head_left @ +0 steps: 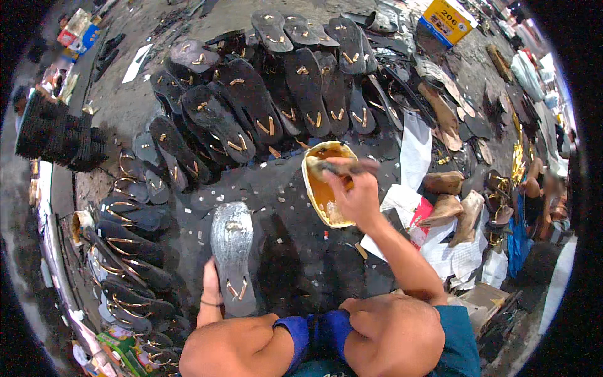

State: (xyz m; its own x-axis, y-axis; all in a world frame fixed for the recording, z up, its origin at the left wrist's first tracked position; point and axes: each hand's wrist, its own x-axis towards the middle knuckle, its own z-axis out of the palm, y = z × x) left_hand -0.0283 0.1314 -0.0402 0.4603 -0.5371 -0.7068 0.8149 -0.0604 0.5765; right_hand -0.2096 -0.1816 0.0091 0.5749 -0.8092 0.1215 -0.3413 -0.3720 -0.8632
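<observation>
A dark sandal sole (232, 251) with a shiny grey coat on its front half and gold straps lies on the floor in front of me. My left hand (210, 286) rests on its near left edge and holds it down. My right hand (353, 191) reaches into a yellow bowl of amber glue (313, 188) and grips a brush (348, 168) whose dark head lies across the bowl's top. My knees fill the bottom of the view.
Rows of black sandal soles with gold straps (264, 107) fan out behind the bowl and down the left side (129, 251). Tan heeled shoes (449, 204) lie on white paper at right. A yellow box (445, 20) stands far back. Another person's arm (534, 182) shows at right.
</observation>
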